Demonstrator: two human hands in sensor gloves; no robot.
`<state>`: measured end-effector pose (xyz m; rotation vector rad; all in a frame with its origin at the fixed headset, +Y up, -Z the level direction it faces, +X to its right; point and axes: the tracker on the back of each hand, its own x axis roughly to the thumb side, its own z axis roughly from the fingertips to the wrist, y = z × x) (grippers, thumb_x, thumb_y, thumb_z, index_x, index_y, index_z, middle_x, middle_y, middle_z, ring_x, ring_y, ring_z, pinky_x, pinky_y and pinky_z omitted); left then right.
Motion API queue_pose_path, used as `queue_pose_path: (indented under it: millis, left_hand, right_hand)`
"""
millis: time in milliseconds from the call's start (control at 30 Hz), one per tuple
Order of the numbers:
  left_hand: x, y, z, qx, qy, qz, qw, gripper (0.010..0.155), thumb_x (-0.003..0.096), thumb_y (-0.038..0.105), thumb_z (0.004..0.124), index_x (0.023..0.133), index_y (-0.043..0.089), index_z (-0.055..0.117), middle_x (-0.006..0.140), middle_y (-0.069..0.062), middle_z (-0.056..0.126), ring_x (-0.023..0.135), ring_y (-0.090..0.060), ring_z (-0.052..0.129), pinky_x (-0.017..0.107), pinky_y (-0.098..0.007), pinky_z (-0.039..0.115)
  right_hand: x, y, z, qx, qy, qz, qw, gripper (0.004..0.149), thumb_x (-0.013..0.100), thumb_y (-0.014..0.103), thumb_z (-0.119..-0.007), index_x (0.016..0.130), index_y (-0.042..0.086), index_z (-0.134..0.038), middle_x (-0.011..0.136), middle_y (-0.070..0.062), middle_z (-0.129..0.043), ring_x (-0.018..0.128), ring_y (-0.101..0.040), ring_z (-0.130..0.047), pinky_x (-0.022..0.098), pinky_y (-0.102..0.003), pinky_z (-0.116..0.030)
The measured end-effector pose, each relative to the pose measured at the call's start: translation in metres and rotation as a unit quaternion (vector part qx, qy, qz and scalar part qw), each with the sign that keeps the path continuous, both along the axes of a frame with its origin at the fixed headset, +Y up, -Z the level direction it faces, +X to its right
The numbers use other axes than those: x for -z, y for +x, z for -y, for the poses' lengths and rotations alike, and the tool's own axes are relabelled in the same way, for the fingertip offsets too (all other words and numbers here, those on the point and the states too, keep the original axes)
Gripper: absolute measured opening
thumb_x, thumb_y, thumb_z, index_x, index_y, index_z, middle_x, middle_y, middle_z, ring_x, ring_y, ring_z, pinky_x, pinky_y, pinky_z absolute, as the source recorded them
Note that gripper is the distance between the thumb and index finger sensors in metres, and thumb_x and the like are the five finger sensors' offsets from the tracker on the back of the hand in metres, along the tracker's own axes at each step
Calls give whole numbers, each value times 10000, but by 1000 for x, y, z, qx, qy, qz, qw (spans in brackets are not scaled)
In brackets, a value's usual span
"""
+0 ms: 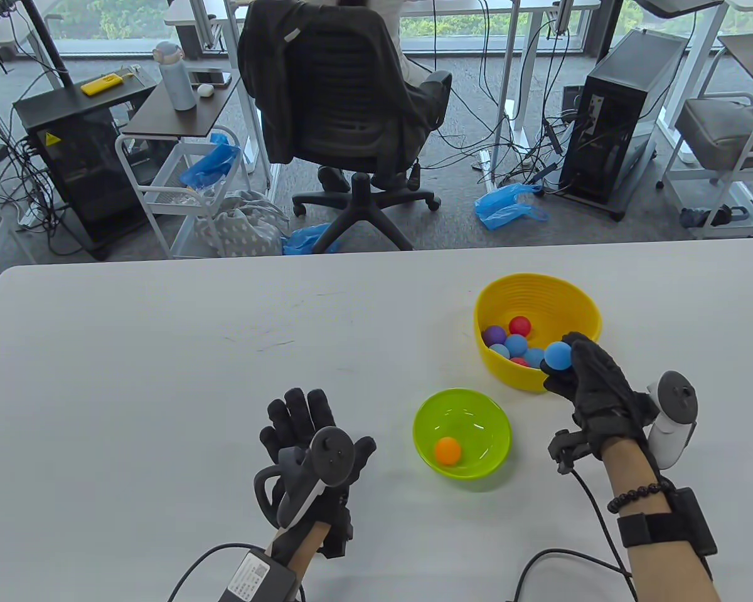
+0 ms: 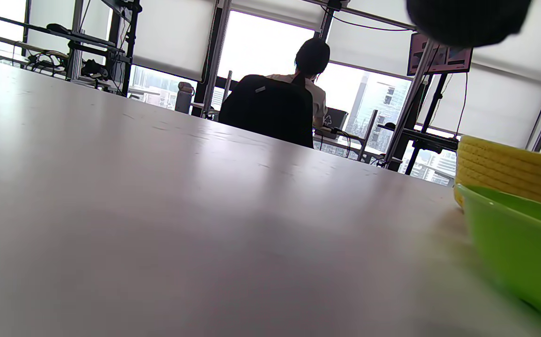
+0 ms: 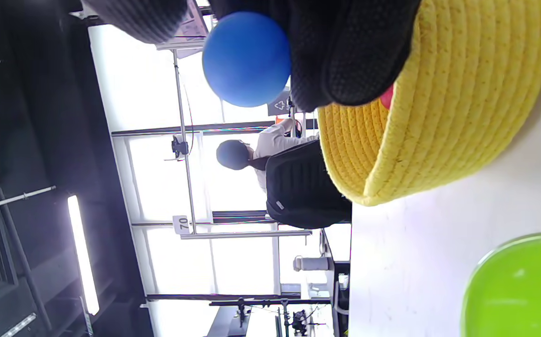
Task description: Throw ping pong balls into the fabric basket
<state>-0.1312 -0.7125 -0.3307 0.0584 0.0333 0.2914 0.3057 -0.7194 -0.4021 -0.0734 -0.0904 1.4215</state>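
The white worktop is carrying two bowls and both gloved hands. No brand or label is showing on the task's things; the only legible writing is a tag reading "70" hanging in the background of the right wrist view.

The yellow fabric basket is sitting at the right of the worktop, holding about six balls: two red, one purple and roughly three blue, some partly hidden. Just beside it, nearer the person, the green bowl is holding one orange ball.

The right hand is reaching forward over the near rim of the basket, its fingers clamping one blue ball above the rim. The left hand is resting palm down on the worktop, left of the green bowl, its fingers lying extended and slightly apart, gripping nothing.

One tracker is sitting strapped to each hand: dark on the left, white on the right.
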Motion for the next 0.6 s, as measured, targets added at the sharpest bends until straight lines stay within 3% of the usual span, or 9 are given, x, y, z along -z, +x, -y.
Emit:
queue_pose_path:
  millis: [100, 200, 433, 600]
  left_hand:
    - [0, -1, 0, -2, 1, -2, 1000, 1018, 452, 620, 734, 1149, 84, 220, 1201, -245, 88, 1075, -564, 110, 743, -759, 206]
    - [0, -1, 0, -3, 0, -2, 1000, 1020, 452, 620, 735, 1149, 84, 219, 1201, -243, 86, 1076, -563, 107, 744, -760, 204]
    - [0, 0, 0, -7, -1, 2, 1000, 1018, 451, 617, 737, 1149, 86, 220, 1202, -242, 87, 1075, -563, 108, 744, -759, 203]
    - [0, 2, 0, -6, -1, 8, 1000, 1018, 451, 617, 737, 1149, 85, 222, 1202, -241, 86, 1076, -562, 107, 744, -759, 203]
  right_hand:
    - [4, 4, 7, 39, -11, -14, 999, 807, 655, 484, -575, 1117, -15, -140, 1104, -368, -348, 977, -460, -666, 725, -516, -686]
    - [5, 5, 9, 37, -12, -9, 999, 837, 656, 487, -558, 1094, -43, -82, 1091, -397, -306, 985, -478, -631, 727, -526, -666]
    - [-1, -2, 0, 12, 16, -17, 1000, 791, 653, 473, -563, 1120, -4, -138, 1108, -369, -314, 982, -484, -630, 720, -544, -652]
    - [-12, -22, -18, -95, 69, -20, 993, 675, 638, 442, -613, 1138, 64, -362, 1112, -323, -449, 916, -487, -728, 676, -564, -697]
